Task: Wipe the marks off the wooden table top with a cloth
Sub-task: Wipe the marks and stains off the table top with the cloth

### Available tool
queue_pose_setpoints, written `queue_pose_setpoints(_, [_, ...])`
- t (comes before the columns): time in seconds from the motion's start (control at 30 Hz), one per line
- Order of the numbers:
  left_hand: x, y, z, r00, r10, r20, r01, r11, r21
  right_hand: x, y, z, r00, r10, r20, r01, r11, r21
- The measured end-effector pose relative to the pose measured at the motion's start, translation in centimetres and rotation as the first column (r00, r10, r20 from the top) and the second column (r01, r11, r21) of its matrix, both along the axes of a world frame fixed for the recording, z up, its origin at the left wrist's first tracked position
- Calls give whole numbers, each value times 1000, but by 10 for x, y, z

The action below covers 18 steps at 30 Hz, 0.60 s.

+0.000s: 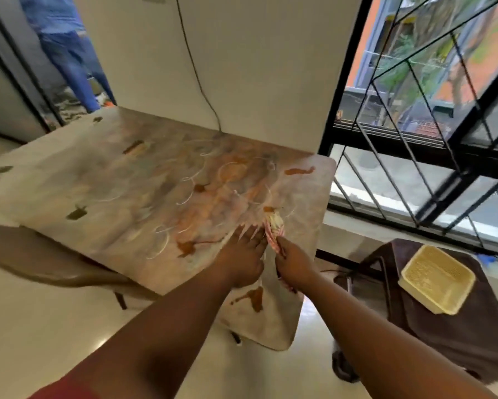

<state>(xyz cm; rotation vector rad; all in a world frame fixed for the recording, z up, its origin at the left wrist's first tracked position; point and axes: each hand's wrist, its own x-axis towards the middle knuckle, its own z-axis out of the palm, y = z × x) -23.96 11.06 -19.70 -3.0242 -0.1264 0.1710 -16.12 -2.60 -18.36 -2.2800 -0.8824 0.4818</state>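
The wooden table top (104, 180) carries several brown and dark smears, among them a brown blot (186, 247) left of my hands and another (253, 298) near the front edge. A red-and-white checked cloth (274, 228) lies bunched on the table toward its right side. My right hand (295, 262) grips the cloth's near end. My left hand (243, 256) rests flat on the table just left of the cloth, fingers straight and spread.
A dark stool (458, 335) at the right holds a yellow plastic tray (437, 279). A barred window (432, 125) is behind it. A chair (40, 257) sits under the table's left front. A person in blue (66, 47) stands in the doorway at far left.
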Motion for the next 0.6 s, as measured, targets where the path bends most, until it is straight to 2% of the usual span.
queue_pose_setpoints(0.1, [-46,16,-5,999,-52,-8,52,999,17,-39,-5,-17,997,77,2,-76,993,-86])
queue_pose_setpoints(0.2, [-92,20,-19,1000,8,-16,-9,998,-60,-79,-19,-42,977,212,-17,-211,962,-174])
queue_pose_setpoints(0.3, [-132,14,-40,992,122,-24,-125,982,-140,-112,-36,-68,875,446,187,-362,860,-359])
queue_pose_setpoints(0.43, [-160,6,-48,982,187,-1,-185,968,-168,-125,-71,-66,825,450,342,-325,873,-364])
queue_pose_setpoints(0.53, [-159,1,-42,974,225,40,-213,958,-191,-115,-93,-60,754,450,478,-269,876,-401])
queue_pose_setpoints(0.6, [-154,-4,-37,969,235,73,-213,948,-235,-107,-92,-58,810,415,415,-230,875,-426])
